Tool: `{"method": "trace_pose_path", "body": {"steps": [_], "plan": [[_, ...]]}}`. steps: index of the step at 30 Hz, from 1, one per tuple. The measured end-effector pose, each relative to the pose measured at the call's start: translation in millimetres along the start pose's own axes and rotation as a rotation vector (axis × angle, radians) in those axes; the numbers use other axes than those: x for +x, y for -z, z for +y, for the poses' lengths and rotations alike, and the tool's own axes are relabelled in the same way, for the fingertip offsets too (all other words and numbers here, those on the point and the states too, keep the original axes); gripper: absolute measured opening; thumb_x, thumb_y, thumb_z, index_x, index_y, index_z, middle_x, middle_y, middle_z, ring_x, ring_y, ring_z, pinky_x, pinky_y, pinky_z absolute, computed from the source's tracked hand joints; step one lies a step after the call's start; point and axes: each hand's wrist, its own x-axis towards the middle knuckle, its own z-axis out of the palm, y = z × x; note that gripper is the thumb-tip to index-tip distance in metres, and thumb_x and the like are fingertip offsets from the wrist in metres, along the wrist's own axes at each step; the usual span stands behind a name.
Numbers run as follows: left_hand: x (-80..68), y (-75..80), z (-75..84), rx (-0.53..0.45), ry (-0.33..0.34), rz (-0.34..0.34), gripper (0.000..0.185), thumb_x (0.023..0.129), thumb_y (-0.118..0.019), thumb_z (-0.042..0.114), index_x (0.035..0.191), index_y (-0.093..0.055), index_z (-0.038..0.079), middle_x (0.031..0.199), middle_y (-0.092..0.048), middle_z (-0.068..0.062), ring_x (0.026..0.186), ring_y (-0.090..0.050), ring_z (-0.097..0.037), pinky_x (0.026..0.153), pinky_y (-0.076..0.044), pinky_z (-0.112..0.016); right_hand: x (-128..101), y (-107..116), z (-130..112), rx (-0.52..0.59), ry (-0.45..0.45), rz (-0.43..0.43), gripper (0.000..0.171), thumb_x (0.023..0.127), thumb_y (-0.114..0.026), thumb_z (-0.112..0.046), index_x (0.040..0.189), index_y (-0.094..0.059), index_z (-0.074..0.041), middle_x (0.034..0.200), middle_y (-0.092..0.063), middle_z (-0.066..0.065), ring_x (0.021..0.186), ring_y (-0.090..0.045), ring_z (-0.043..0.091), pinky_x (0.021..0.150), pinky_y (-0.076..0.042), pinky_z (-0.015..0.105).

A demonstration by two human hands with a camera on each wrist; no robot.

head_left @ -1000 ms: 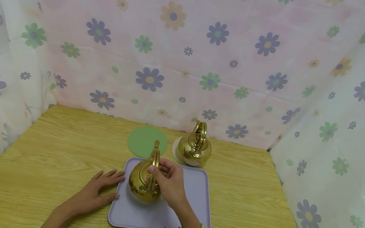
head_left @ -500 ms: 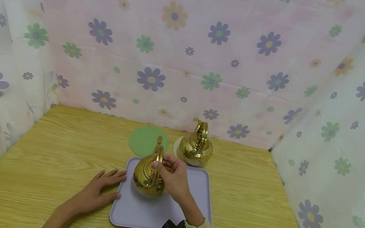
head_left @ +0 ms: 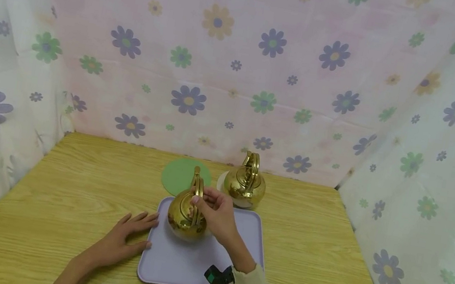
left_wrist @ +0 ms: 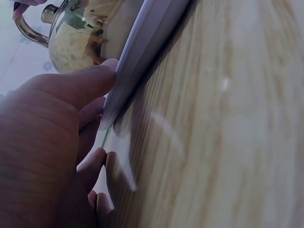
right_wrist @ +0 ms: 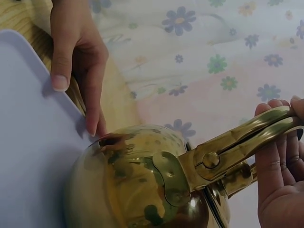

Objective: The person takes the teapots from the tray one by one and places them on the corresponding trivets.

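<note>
My right hand [head_left: 211, 210] grips the upright handle [head_left: 196, 191] of a shiny gold kettle [head_left: 184, 217] over the far left part of a lilac tray [head_left: 210, 253]. I cannot tell whether the kettle's base touches the tray. In the right wrist view, my fingers [right_wrist: 278, 171] curl round the handle [right_wrist: 237, 145] above the kettle body [right_wrist: 133, 185]. My left hand [head_left: 125, 237] lies flat on the wooden table, fingers straight, with its fingertips against the tray's left edge [left_wrist: 142, 52]. The same left hand [right_wrist: 76, 61] shows by the tray [right_wrist: 28, 142].
A second gold kettle [head_left: 244, 183] stands on a white round coaster [head_left: 220, 180] just behind the tray. A green round mat [head_left: 177, 176] lies to its left. Flowered cloth walls [head_left: 239, 64] close in the wooden table [head_left: 68, 186] at the back and on both sides.
My right hand has carried the gold kettle away from me, from the tray's middle left toward its far edge. The left hand has stayed at the tray's left edge.
</note>
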Motion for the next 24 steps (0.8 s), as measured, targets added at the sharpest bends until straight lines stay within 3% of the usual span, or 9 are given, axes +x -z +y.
{"method": "trace_pose_path", "body": {"steps": [3, 5, 7, 9, 16, 20, 24], "plan": [[0.3, 0.2, 0.5, 0.008, -0.012, 0.007, 0.051, 0.091, -0.076, 0.021, 0.138, -0.063, 0.008, 0.149, -0.055, -0.016, 0.143, -0.042, -0.041, 0.114, -0.015, -0.068, 3, 1, 0, -0.006, 0.0, -0.006, 0.035, 0.1, -0.065, -0.007, 0.125, -0.062, 0.016, 0.099, -0.071, 0.025, 0.084, -0.07, 0.012, 0.076, -0.06, 0.024], [0.1, 0.1, 0.3, 0.006, -0.007, 0.006, 0.051, 0.092, -0.076, 0.022, 0.139, -0.063, 0.008, 0.149, -0.055, -0.015, 0.143, -0.042, -0.04, 0.115, -0.015, -0.067, 5, 1, -1, -0.017, -0.001, -0.009, 0.035, 0.1, -0.064, -0.007, 0.125, -0.061, 0.017, 0.102, -0.069, 0.032, 0.086, -0.07, 0.012, 0.078, -0.06, 0.023], [0.1, 0.0, 0.1, 0.001, 0.003, 0.002, 0.051, 0.092, -0.076, 0.022, 0.139, -0.063, 0.009, 0.15, -0.055, -0.014, 0.142, -0.041, -0.045, 0.115, -0.014, -0.067, 7, 2, -1, -0.032, -0.003, -0.008, 0.034, 0.1, -0.064, -0.007, 0.125, -0.061, 0.017, 0.106, -0.067, 0.037, 0.089, -0.07, 0.011, 0.079, -0.059, 0.023], [0.2, 0.0, -0.2, -0.004, 0.007, -0.001, 0.051, 0.092, -0.076, 0.023, 0.139, -0.063, 0.008, 0.15, -0.054, -0.014, 0.14, -0.04, -0.049, 0.114, -0.014, -0.07, 9, 2, -2, -0.041, -0.007, -0.006, 0.034, 0.1, -0.064, -0.006, 0.125, -0.062, 0.016, 0.105, -0.068, 0.035, 0.089, -0.07, 0.012, 0.08, -0.059, 0.023], [-0.7, -0.1, -0.7, -0.007, -0.004, 0.006, 0.051, 0.091, -0.076, 0.022, 0.138, -0.063, 0.007, 0.15, -0.054, -0.015, 0.139, -0.04, -0.053, 0.118, -0.012, -0.063, 15, 3, -3, -0.045, 0.011, -0.02, 0.037, 0.101, -0.064, -0.01, 0.129, -0.061, 0.015, 0.109, -0.065, 0.04, 0.099, -0.07, 0.037, 0.081, -0.06, 0.025], [-1.0, 0.3, 0.0, -0.006, -0.005, 0.01, 0.051, 0.091, -0.077, 0.022, 0.138, -0.063, 0.007, 0.15, -0.054, -0.015, 0.14, -0.04, -0.052, 0.12, -0.011, -0.057, 19, 3, -1, -0.049, 0.02, -0.021, 0.035, 0.101, -0.063, -0.008, 0.128, -0.062, 0.014, 0.108, -0.066, 0.039, 0.099, -0.069, 0.043, 0.08, -0.061, 0.026], [-0.7, 0.8, -0.2, -0.007, -0.007, 0.007, 0.051, 0.091, -0.077, 0.022, 0.138, -0.063, 0.008, 0.15, -0.054, -0.015, 0.143, -0.04, -0.045, 0.118, -0.012, -0.061, 23, 3, -1, -0.038, 0.035, -0.02, 0.034, 0.101, -0.063, -0.006, 0.127, -0.061, 0.015, 0.107, -0.066, 0.04, 0.096, -0.069, 0.045, 0.078, -0.061, 0.027]]}}
